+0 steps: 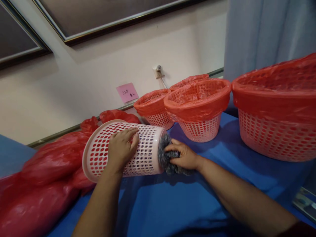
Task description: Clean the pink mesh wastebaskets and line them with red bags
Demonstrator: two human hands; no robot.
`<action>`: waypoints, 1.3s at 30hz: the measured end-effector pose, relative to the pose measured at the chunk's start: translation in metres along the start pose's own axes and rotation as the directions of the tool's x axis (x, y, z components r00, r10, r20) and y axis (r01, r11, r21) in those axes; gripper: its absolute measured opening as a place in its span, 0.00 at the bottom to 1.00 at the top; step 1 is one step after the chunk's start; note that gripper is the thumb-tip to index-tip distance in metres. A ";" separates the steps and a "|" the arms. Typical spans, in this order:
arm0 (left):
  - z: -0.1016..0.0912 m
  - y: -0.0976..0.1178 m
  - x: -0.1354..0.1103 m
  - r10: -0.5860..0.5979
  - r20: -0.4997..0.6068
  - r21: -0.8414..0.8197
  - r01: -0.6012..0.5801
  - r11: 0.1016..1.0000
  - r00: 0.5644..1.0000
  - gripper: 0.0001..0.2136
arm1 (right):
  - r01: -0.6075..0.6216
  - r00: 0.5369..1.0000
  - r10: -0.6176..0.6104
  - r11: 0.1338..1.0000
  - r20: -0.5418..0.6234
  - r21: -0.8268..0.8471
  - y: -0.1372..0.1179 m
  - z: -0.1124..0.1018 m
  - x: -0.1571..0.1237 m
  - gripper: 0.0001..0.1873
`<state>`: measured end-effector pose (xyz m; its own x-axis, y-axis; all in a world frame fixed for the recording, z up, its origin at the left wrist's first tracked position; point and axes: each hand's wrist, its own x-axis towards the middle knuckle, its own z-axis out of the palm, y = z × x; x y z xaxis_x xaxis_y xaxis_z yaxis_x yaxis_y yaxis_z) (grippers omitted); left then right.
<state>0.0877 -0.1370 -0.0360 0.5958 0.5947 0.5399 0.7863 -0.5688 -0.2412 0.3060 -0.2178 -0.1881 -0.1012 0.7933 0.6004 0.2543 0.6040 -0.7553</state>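
A pale pink plastic wastebasket with perforated sides lies tipped over, its rim to the left and its base to the right. My left hand holds it from above, fingers curved over the holes and thumb apart. In my right hand is a bunched grey cloth, pressed against the basket's base. Part of the cloth is hidden behind my fingers.
Several pink baskets lined with red plastic bags stand at the right, among them a near one and a large one. Stuffed red bags fill the left. All rest on a blue-covered table against a wall with a socket.
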 end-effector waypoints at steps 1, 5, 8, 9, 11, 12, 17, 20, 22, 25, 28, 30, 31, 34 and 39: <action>0.000 0.000 0.000 -0.002 0.000 -0.005 0.002 1.000 1.000 0.22 | 0.013 0.995 -0.011 1.000 0.097 -0.019 -0.002 0.000 -0.005 0.23; -0.001 0.001 0.000 -0.007 0.006 -0.021 0.007 1.000 1.000 0.22 | -0.133 0.927 0.216 0.954 0.307 -0.268 -0.003 0.004 -0.013 0.23; -0.002 0.001 0.000 -0.011 0.006 -0.023 0.011 1.000 1.000 0.23 | -0.236 0.903 0.347 0.892 0.252 -0.385 -0.004 0.003 -0.010 0.22; -0.002 0.001 0.000 -0.013 0.005 -0.022 0.013 1.000 1.000 0.23 | -0.260 0.910 0.360 0.882 0.205 -0.394 -0.004 0.002 -0.007 0.22; -0.002 0.001 -0.001 -0.014 0.003 -0.022 0.014 1.000 1.000 0.22 | -0.318 0.936 0.351 0.870 0.022 -0.376 -0.004 -0.001 -0.002 0.23; -0.002 0.001 -0.002 -0.010 0.002 -0.022 0.010 1.000 1.000 0.22 | -0.341 0.940 0.325 0.873 -0.104 -0.349 -0.003 -0.002 0.002 0.23; -0.001 0.000 -0.003 -0.004 -0.002 -0.010 0.004 1.000 1.000 0.22 | -0.330 0.905 0.243 0.919 -0.350 -0.215 0.008 0.006 0.022 0.29; -0.001 0.001 -0.004 -0.011 0.003 -0.006 0.011 1.000 1.000 0.22 | -0.425 0.886 0.355 0.879 -0.297 -0.216 0.018 0.017 0.025 0.29; -0.001 0.002 -0.004 -0.010 0.003 -0.006 0.010 1.000 1.000 0.23 | -0.495 0.864 0.446 0.839 -0.235 -0.227 0.021 0.023 0.020 0.25; -0.001 0.002 -0.003 -0.009 0.002 0.000 0.009 1.000 1.000 0.23 | -0.537 0.841 0.536 0.806 -0.078 -0.249 0.017 0.026 0.007 0.20; 0.002 0.001 -0.001 -0.003 -0.003 -0.001 0.003 1.000 1.000 0.22 | -0.526 0.826 0.554 0.824 0.104 -0.212 0.003 0.025 -0.003 0.20; 0.003 0.000 0.000 0.002 -0.008 -0.005 -0.002 1.000 1.000 0.22 | -0.522 0.810 0.538 0.843 0.236 -0.131 -0.008 0.021 -0.006 0.19; 0.003 -0.001 0.000 0.005 -0.010 -0.005 -0.005 1.000 1.000 0.22 | -0.524 0.802 0.523 0.848 0.290 -0.079 -0.012 0.018 -0.006 0.19; 0.003 -0.001 0.001 0.001 -0.008 0.004 -0.001 1.000 1.000 0.23 | -0.553 0.794 0.500 0.831 0.346 0.067 -0.015 0.007 -0.004 0.19; 0.001 0.000 -0.002 -0.014 0.006 -0.007 0.014 1.000 1.000 0.22 | -0.640 0.763 0.604 0.756 0.232 0.135 0.006 -0.003 0.000 0.13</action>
<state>0.0867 -0.1370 -0.0380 0.5857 0.6059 0.5384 0.7934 -0.5643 -0.2282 0.3108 -0.2143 -0.1915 -0.1471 0.9873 -0.0593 0.1270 -0.0406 -0.9911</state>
